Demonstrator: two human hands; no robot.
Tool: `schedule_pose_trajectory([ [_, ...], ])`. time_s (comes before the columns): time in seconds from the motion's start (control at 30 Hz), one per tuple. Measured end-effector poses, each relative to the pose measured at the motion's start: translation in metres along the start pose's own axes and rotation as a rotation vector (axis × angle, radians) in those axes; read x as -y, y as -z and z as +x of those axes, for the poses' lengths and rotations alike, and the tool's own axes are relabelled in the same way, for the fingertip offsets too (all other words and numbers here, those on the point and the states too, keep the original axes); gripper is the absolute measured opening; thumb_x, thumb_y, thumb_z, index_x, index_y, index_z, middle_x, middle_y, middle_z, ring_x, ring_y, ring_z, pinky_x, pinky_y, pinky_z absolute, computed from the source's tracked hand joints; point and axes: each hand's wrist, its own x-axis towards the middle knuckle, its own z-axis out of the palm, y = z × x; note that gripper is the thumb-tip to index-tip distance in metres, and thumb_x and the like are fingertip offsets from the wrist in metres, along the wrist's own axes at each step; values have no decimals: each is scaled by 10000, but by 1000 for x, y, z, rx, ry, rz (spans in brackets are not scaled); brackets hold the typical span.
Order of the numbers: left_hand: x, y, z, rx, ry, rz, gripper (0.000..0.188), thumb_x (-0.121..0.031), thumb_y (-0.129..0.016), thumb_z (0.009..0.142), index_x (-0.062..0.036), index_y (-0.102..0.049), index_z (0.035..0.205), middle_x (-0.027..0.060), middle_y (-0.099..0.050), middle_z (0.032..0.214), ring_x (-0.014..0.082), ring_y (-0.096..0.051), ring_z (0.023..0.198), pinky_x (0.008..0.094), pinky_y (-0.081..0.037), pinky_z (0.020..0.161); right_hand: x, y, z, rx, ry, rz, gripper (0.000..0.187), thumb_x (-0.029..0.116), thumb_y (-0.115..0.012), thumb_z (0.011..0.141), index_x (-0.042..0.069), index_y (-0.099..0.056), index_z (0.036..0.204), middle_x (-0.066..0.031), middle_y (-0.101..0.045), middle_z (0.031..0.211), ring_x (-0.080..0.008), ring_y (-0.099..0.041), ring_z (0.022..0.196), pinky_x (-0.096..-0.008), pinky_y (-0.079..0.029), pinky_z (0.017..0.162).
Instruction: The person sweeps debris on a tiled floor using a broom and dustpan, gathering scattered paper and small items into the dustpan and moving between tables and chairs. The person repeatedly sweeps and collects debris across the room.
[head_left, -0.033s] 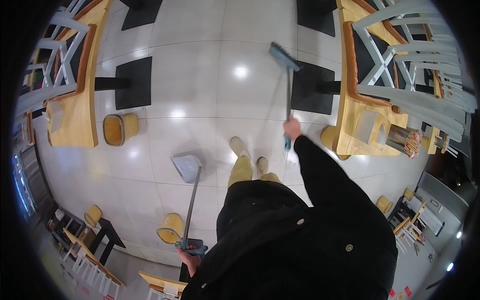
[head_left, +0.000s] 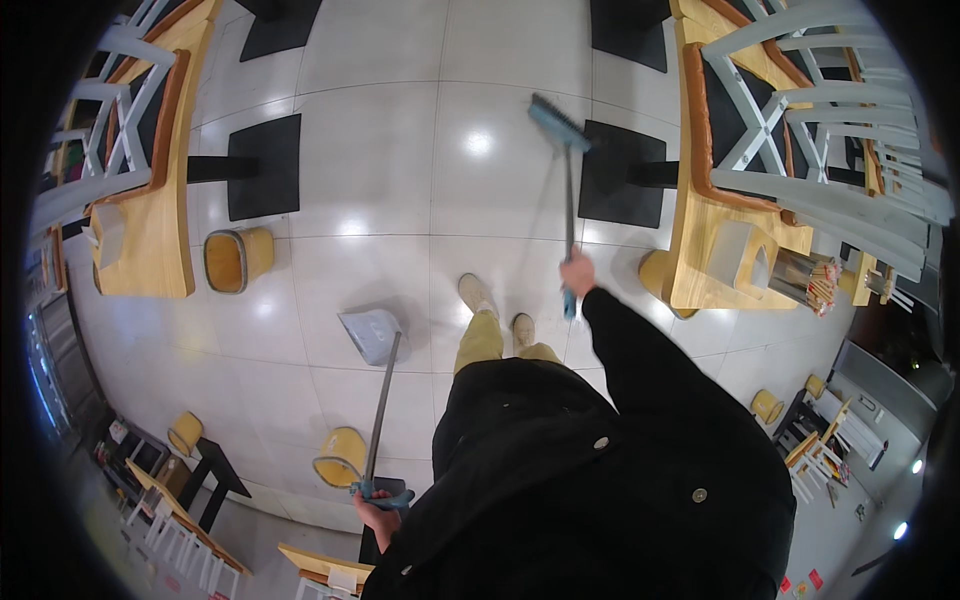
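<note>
A broom (head_left: 570,190) with a grey-blue head and dark bristles reaches forward over the tiled floor. My right hand (head_left: 577,271) is wrapped round the blue grip at the near end of its handle. The broom's head lies beside a black table base on the right. At lower left, my left hand (head_left: 379,515) grips the blue handle of a long-handled dustpan (head_left: 371,335). The grey pan rests on the floor ahead and left of my feet. Some of the left fingers are hidden behind the handle.
Wooden tables (head_left: 150,255) with pale chairs stand on both sides, on black floor plates (head_left: 265,167). Yellow waste bins stand at the left (head_left: 258,252), by the dustpan handle (head_left: 343,452) and under the right table (head_left: 656,275). A straw holder (head_left: 808,280) sits on the right table's corner.
My right hand has drawn the broom slightly toward me and to the left. My left hand and the dustpan look almost the same.
</note>
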Motion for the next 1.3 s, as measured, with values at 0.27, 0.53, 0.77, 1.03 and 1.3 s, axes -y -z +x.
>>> schedule_pose_trajectory([
  [0.27,-7,-12,0,108,-14,23,282,-337,-438,851,-98,-406,704,10,-402,572,146,-427,539,270,-405,520,22,133,-152,509,-640,629,554,112,-559,779,74,-379,1302,-61,-502,600,-147,-482,403,-285,-407,347],
  [0.53,19,-9,-20,52,-118,2,290,-356,-460,832,-97,-398,716,3,-399,541,155,-416,502,293,-385,498,-16,150,-143,182,-497,407,503,70,-543,749,17,-431,1236,-50,-470,589,-152,-474,411,-294,-419,374],
  [0.77,45,15,-29,70,-98,-43,283,-341,-448,842,-99,-392,708,0,-392,530,151,-409,494,288,-377,493,11,67,-120,392,-557,643,277,-34,-556,640,-41,-443,892,-105,-469,643,-215,-504,463,-352,-417,379],
  [1.03,53,30,-35,77,-74,-81,267,-318,-422,856,-101,-388,704,-4,-382,528,149,-408,494,285,-383,508,102,25,-198,896,-501,484,392,-12,-499,711,-75,-365,1073,-183,-491,839,-250,-542,471,-348,-450,384],
  [1.3,34,37,-15,23,-98,-106,222,-305,-450,836,-89,-416,797,7,-395,579,150,-416,517,287,-389,516,130,75,-150,969,-409,680,532,56,-593,671,-14,-461,1181,-102,-540,663,-171,-531,463,-317,-410,380],
])
